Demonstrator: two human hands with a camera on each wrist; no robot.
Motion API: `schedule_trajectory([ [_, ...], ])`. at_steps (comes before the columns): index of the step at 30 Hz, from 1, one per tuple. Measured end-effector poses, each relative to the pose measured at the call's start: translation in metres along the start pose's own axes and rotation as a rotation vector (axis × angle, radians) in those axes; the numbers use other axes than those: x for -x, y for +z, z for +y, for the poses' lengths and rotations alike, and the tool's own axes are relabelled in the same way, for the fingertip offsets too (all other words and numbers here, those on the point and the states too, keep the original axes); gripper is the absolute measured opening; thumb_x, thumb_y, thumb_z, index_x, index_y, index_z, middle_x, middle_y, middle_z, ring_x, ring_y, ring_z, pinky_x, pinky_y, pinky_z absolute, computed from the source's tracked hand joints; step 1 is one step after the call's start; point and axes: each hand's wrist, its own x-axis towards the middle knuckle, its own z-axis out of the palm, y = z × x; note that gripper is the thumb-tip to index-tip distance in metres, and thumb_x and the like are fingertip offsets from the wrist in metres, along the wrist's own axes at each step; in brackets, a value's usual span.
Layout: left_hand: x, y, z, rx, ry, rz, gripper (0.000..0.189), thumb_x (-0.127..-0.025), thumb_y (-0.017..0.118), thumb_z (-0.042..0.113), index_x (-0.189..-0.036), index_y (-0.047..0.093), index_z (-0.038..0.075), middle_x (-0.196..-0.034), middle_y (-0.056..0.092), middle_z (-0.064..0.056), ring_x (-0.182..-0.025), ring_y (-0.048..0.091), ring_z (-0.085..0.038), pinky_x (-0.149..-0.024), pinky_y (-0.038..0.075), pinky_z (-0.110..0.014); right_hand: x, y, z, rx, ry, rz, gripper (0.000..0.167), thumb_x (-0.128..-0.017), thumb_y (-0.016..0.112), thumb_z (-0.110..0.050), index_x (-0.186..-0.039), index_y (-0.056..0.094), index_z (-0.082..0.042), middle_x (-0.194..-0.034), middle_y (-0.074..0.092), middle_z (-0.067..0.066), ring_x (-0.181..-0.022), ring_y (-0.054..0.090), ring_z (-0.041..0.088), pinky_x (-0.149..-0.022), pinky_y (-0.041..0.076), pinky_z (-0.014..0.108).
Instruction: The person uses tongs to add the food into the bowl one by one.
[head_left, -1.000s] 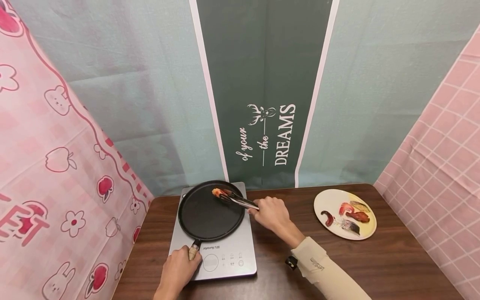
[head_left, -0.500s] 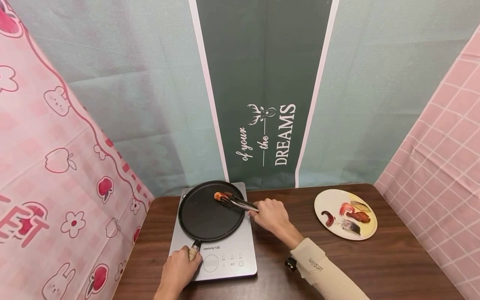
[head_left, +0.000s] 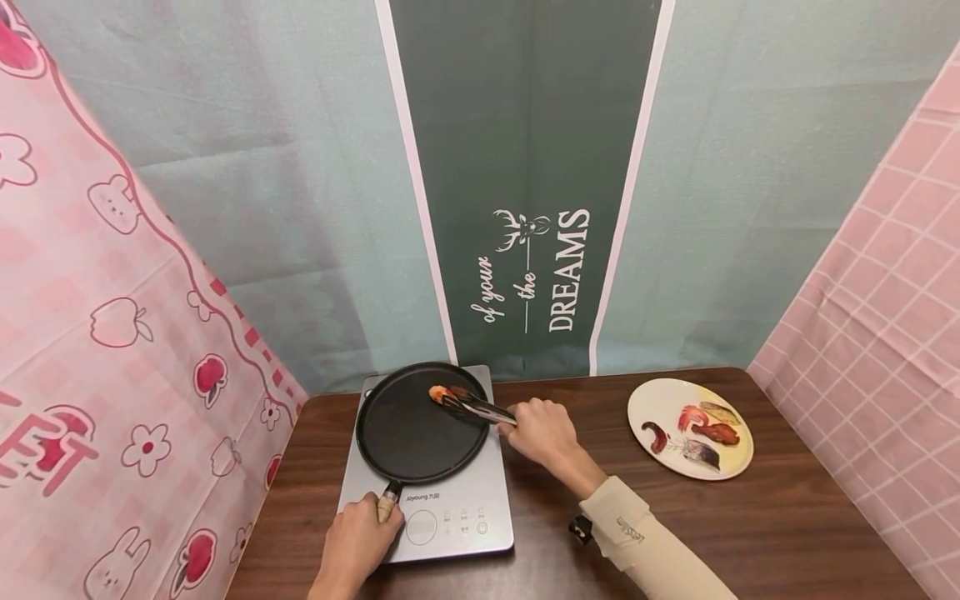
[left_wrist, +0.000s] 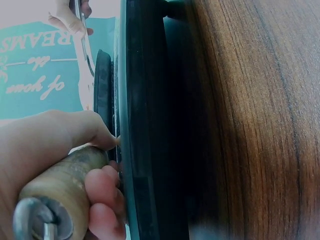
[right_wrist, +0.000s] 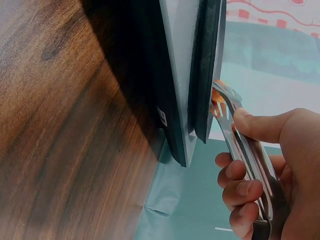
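Observation:
My left hand (head_left: 358, 537) grips the handle (left_wrist: 62, 187) of a flat black frying pan (head_left: 416, 437), its thumb along the top in the left wrist view. The pan sits on a silver induction cooker (head_left: 453, 546). In my right hand (head_left: 545, 432) are metal tongs (right_wrist: 245, 145), thumb on one side and fingers curled round the other. Their slotted tips are at an orange-red piece of food (head_left: 438, 394) near the pan's far right side. In the right wrist view the pan's rim partly hides that piece.
To the right stands a cream-and-yellow plate (head_left: 647, 404) bearing several food pieces, among them a curved dark-red one (head_left: 655, 437) and a brown drumstick-shaped one (head_left: 718, 433). Fabric hangings (head_left: 330, 250) enclose the wooden table (head_left: 573, 517) at the back and both sides.
The tongs' tips and the orange-red food have shifted slightly right and nearer over the pan, and the tongs' arms look closer together. My left hand keeps its place on the handle.

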Motion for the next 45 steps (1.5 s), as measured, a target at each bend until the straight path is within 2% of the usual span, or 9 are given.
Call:
schedule_trajectory([
  [15, -0.001, 0.003, -0.002, -0.004, 0.000, -0.008, 0.030, -0.086, 0.072, 0.031, -0.073, 0.056, 0.009, -0.063, 0.055, -0.007, -0.057, 0.053, -0.023, -0.056, 0.046, -0.049, 0.002, -0.004, 0.007, 0.004, 0.023, -0.022, 0.033, -0.088, 0.081, -0.048, -0.080, 0.073, -0.018, -0.059, 0.053, -0.003, -0.052, 0.048, 0.018, -0.049, 0.039, 0.039],
  [33, -0.001, 0.004, -0.003, -0.002, 0.006, -0.002, 0.030, -0.086, 0.072, 0.030, -0.072, 0.055, 0.009, -0.063, 0.056, -0.007, -0.057, 0.054, -0.024, -0.056, 0.046, -0.050, 0.005, -0.011, 0.011, 0.021, 0.054, -0.014, 0.036, -0.084, 0.084, -0.052, -0.087, 0.076, -0.017, -0.062, 0.059, 0.002, -0.053, 0.055, 0.026, -0.048, 0.040, 0.043],
  [45, -0.001, 0.004, -0.005, -0.002, 0.014, 0.011, 0.030, -0.085, 0.073, 0.030, -0.072, 0.055, 0.009, -0.063, 0.058, -0.009, -0.058, 0.058, -0.027, -0.056, 0.047, -0.052, 0.007, -0.013, 0.014, 0.059, 0.044, 0.026, 0.042, -0.082, 0.083, -0.057, -0.088, 0.074, -0.017, -0.065, 0.065, 0.005, -0.055, 0.062, 0.031, -0.048, 0.042, 0.045],
])
